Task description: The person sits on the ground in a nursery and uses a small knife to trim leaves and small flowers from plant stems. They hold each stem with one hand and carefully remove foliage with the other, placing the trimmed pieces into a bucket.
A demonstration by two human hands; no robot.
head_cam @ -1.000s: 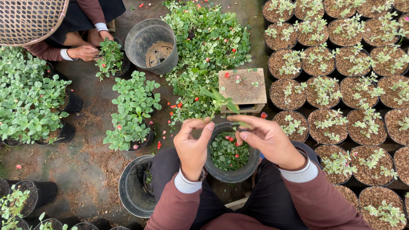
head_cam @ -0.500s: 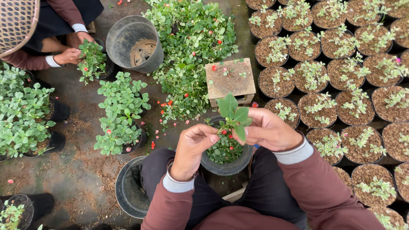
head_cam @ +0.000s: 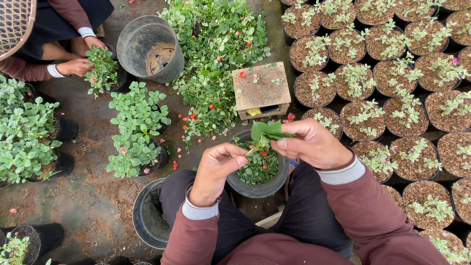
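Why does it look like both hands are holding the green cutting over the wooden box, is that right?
Not quite. Both the left hand and the right hand do hold the green cutting, but over the round grey pot between the person's knees, not over the wooden box, which sits farther away. The head view shows this.

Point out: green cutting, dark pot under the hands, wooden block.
green cutting (head_cam: 265,131), head view, on its leaves
dark pot (head_cam: 255,188), head view, on its near rim
wooden block (head_cam: 260,91), head view, on its soil-dusted top
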